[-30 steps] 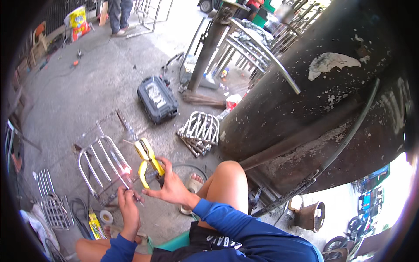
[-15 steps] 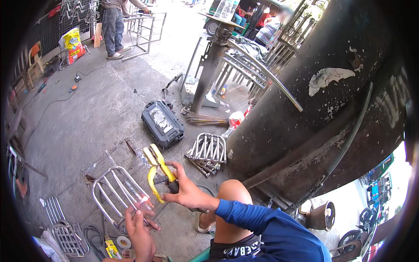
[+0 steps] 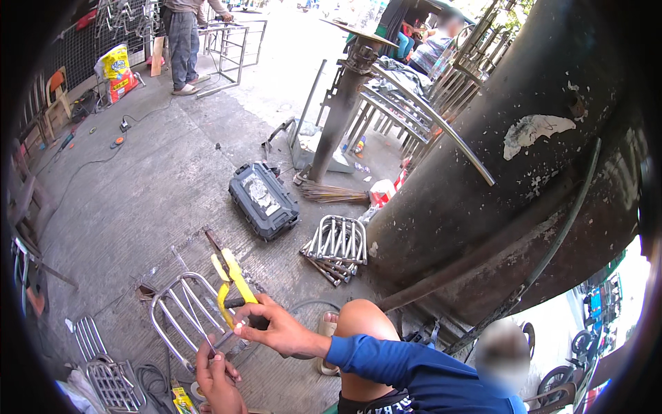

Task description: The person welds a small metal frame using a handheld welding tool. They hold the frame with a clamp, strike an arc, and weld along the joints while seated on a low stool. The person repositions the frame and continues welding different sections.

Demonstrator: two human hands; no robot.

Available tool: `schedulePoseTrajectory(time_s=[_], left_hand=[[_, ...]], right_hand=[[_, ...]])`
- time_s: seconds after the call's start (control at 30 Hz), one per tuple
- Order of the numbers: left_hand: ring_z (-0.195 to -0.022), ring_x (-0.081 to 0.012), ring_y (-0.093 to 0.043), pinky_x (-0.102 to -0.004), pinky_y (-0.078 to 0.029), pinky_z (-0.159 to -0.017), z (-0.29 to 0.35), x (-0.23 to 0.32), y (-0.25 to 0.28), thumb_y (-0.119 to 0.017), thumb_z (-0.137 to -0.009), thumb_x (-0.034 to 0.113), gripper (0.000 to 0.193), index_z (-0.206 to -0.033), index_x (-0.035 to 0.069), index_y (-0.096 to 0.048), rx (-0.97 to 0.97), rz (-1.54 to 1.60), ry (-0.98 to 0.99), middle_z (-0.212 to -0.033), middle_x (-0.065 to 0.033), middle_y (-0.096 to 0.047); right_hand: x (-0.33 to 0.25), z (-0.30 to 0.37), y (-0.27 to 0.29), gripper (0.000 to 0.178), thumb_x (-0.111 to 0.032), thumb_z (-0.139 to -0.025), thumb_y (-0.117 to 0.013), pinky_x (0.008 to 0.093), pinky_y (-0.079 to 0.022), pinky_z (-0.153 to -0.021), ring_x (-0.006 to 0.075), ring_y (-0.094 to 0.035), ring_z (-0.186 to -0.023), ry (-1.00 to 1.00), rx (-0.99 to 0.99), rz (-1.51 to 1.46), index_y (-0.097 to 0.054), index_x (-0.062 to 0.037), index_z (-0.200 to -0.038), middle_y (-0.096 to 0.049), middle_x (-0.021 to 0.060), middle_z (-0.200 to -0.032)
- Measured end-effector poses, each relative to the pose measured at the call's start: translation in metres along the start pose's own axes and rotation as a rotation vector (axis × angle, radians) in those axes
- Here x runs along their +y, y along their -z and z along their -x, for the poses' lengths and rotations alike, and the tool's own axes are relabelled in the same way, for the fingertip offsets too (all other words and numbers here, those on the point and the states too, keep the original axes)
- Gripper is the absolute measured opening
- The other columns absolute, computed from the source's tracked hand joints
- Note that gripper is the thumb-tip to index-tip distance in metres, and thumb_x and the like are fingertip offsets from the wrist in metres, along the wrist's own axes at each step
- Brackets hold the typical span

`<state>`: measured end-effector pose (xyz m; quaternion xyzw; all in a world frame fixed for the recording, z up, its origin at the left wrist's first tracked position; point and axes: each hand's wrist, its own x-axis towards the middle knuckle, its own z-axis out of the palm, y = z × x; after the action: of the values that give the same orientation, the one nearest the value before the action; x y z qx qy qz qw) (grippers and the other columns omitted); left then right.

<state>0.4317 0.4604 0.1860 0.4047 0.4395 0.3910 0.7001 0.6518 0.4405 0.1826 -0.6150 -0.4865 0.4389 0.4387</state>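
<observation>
One yellow clamp [image 3: 238,279] gripped in right hand [image 3: 277,332]; left hand [image 3: 219,381] pinching thin rod [image 3: 224,339] beside metal rack [image 3: 182,314].

Yellow clamp [image 3: 239,279] in right hand [image 3: 281,331]

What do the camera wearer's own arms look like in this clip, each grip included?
The right arm wears a long, dark blue sleeve, creased and plain where it shows, reaching near the wrist. The right grip is a bare hand without a glove. The left grip is likewise a bare, ungloved hand; that arm's sleeve is out of view.
</observation>
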Motion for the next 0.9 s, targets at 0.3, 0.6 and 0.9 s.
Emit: schedulePoseTrajectory(time_s=[0.3,0.6,0.9], left_hand=[[-0.094,-0.0108,-0.064,-0.0279,-0.058,-0.077,0.004,-0.013,-0.036,-0.059,-0.107,0.002,0.038,-0.144,0.002,-0.053,-0.036,-0.093,-0.195,-0.119,-0.0079,-0.066],[-0.085,-0.0139,-0.069,-0.0279,-0.060,-0.071,-0.007,-0.016,-0.047,-0.063,-0.106,0.001,0.032,-0.134,0.002,-0.049,0.037,-0.014,-0.169,-0.110,-0.0111,-0.068],[-0.105,-0.0185,-0.068,-0.0383,-0.057,-0.093,-0.014,0.002,-0.063,-0.067,-0.107,0.015,0.030,-0.130,-0.001,-0.057,0.041,-0.254,-0.379,-0.117,-0.0130,-0.068]], right_hand=[[0.012,0.008,-0.023,0.034,-0.036,-0.104,-0.073,0.0383,-0.053,-0.093,0.0265,-0.062,-0.109,0.076,0.020,0.046,-0.075,-0.0079,-0.123,-0.053,0.0143,-0.117],[0.020,0.007,-0.021,0.031,-0.030,-0.108,-0.069,0.0360,-0.048,-0.104,0.0218,-0.058,-0.119,-0.050,0.017,-0.161,-0.075,-0.0062,-0.127,-0.057,0.0108,-0.124],[0.029,0.004,-0.004,0.030,-0.031,-0.108,-0.069,0.0350,-0.049,-0.100,0.0213,-0.060,-0.113,0.008,0.172,-0.126,-0.074,-0.0065,-0.125,-0.064,0.0107,-0.115]])
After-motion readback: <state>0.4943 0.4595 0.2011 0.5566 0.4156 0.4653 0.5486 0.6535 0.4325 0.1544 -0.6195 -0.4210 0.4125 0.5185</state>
